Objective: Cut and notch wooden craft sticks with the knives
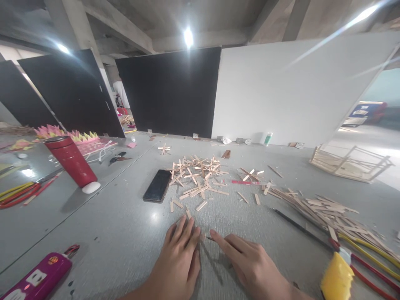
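My left hand (181, 254) lies flat on the grey table, its fingers stretched forward. A short wooden craft stick (188, 213) pokes out just beyond its fingertips. My right hand (246, 258) is curled, with the index finger pointing toward the left hand. A thin dark tip shows under that finger; the rest of whatever it grips is hidden. Between the two hands lies a small pale scrap (203, 236). Ahead of them spreads a loose pile of cut craft sticks (200, 175).
A black phone (157, 186) lies left of the pile, and a red flask (71, 162) stands farther left. At right are long thin sticks (325, 212), a black pen-like rod (300, 228), yellow-wrapped pliers (337, 275) and a stick frame (350, 164). A purple case (37, 279) is front left.
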The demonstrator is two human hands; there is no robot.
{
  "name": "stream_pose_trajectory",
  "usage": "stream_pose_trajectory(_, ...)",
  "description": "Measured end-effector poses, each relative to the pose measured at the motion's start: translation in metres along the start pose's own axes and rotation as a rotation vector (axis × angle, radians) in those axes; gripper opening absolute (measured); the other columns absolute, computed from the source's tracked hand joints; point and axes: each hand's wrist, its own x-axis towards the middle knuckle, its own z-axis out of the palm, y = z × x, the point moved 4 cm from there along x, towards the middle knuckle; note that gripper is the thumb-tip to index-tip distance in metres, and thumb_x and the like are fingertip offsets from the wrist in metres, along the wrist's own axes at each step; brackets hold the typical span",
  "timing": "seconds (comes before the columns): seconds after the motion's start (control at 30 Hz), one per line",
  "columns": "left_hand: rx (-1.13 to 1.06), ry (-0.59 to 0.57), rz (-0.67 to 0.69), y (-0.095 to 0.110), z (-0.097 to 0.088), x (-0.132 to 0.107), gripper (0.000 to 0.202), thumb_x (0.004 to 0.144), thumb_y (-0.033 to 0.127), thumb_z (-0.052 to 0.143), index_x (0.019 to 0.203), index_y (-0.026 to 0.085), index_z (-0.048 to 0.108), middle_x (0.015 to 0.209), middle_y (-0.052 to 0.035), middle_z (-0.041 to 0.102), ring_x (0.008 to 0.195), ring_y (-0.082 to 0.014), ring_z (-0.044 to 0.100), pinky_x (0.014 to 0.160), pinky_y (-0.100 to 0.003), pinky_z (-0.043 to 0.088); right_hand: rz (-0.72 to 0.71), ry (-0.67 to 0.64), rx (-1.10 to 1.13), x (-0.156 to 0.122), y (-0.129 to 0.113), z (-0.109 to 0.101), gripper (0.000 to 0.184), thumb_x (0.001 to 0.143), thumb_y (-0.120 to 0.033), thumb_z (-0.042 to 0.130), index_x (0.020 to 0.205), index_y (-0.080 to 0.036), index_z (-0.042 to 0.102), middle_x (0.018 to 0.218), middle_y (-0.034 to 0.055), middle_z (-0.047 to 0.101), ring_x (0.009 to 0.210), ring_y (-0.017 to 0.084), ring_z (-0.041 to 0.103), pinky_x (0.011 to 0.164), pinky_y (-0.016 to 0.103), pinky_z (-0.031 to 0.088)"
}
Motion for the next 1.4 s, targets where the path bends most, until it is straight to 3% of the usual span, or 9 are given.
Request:
stream_pose_trajectory(0.33,-0.056,0.021,-0.009,-0.002,0.0011,-0.0021,0.05,0.1,0.017,0.049,0.15,0.018,0.053,0.158,-0.0116,0.049,0.149,-0.0369,0.041,0.112,-0.057,0.049,-0.015,0.02,-0.027,0.0035,-0.0016,-0.002,0.066,0.088,0.007,0.032,0.149,-0.014,0.047,0.084,0.0038,0.066,0.062,0.016,0.062,0.056,0.025,0.051)
stream_pose_trajectory(0.9,0.031,-0.04,0.001,-0.0007,-0.0002,0.0005,0.049,0.097,0.015,0.05,0.146,0.014,0.056,0.158,-0.0125,0.048,0.148,-0.0384,0.042,0.112,-0.057,0.051,-0.004,0.013,-0.03,0.0034,-0.0009,-0.0008,0.064,0.092,0.005,0.032,0.15,-0.015,0.048,0.086,0.0046,0.068,0.065,0.015,0.064,0.058,0.023,0.052)
stream_pose_trajectory(1.4,-0.045,0.027,-0.009,-0.0024,0.0025,-0.0034,0.051,0.099,0.017,0.05,0.15,0.018,0.053,0.158,-0.011,0.049,0.149,-0.0371,0.041,0.112,-0.057,0.049,0.024,-0.011,-0.016,0.0023,-0.001,-0.0013,0.063,0.093,0.004,0.034,0.151,-0.017,0.046,0.087,0.0043,0.068,0.067,0.015,0.066,0.06,0.024,0.053)
